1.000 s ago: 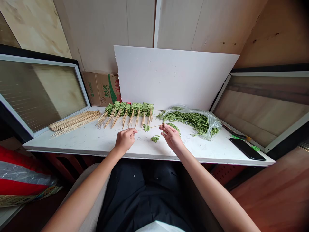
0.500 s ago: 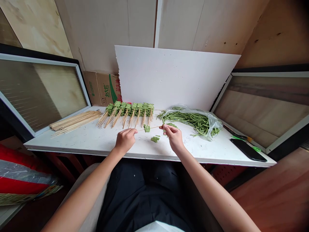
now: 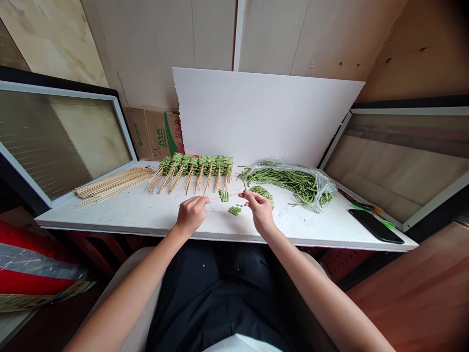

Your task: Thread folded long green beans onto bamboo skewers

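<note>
My left hand (image 3: 192,214) is closed round a thin wooden skewer (image 3: 214,198), which points to the right above the table. Several short green bean pieces (image 3: 223,195) are threaded side by side on it. At the skewer's other end, my right hand (image 3: 259,210) pinches a green bean piece (image 3: 245,186) between thumb and fingers. Just beyond the right hand lies a heap of cut bean pieces (image 3: 263,192), partly covered by it. A small row of cut pieces (image 3: 234,210) lies on the table between the hands.
Finished bean skewers (image 3: 198,166) are stacked at the back, left of centre, beside loose bare skewers (image 3: 113,183). Long beans (image 3: 293,181) spill from a clear plastic bag (image 3: 324,188). A black phone (image 3: 376,226) lies at the table's right end. A white board (image 3: 267,117) stands behind.
My right hand has shifted slightly left, showing more of the heap behind it. The bean piece in its fingers is now nearer the skewer's end. My left hand has barely moved.
</note>
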Tool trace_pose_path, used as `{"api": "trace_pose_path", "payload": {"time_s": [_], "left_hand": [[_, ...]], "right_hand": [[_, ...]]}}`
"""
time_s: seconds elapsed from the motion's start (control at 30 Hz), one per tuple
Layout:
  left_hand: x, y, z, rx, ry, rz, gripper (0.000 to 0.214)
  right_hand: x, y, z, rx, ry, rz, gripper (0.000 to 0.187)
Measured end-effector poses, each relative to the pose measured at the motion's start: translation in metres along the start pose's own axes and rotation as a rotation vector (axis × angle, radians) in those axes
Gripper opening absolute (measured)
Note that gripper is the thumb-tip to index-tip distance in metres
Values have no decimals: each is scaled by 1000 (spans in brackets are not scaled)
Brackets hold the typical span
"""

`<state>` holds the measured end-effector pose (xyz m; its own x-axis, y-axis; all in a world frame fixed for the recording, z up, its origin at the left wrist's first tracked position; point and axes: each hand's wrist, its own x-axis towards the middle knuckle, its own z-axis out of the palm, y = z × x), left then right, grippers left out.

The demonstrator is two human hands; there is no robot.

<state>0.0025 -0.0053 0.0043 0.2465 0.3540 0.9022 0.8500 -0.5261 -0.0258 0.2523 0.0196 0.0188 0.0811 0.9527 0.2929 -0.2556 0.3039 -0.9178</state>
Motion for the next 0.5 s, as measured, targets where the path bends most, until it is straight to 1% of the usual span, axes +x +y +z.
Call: {"api": "trace_pose_path", "payload": {"time_s": [0.13,0.23,0.37,0.5], "left_hand": [[-1,2,1,4,-44,-26,39],[-1,8,1,11,-75,-28,40],[3,16,-1,-3,-62,23,42],[6,14,-4,-8,-43,-2,42]], "right_hand": [[-3,3,2,5,1,30,36],[-9,7,7,-10,-25,42,36],[-17,11,19,0,-19,68,35],[-19,7,23,-23,-67,53,34]]}}
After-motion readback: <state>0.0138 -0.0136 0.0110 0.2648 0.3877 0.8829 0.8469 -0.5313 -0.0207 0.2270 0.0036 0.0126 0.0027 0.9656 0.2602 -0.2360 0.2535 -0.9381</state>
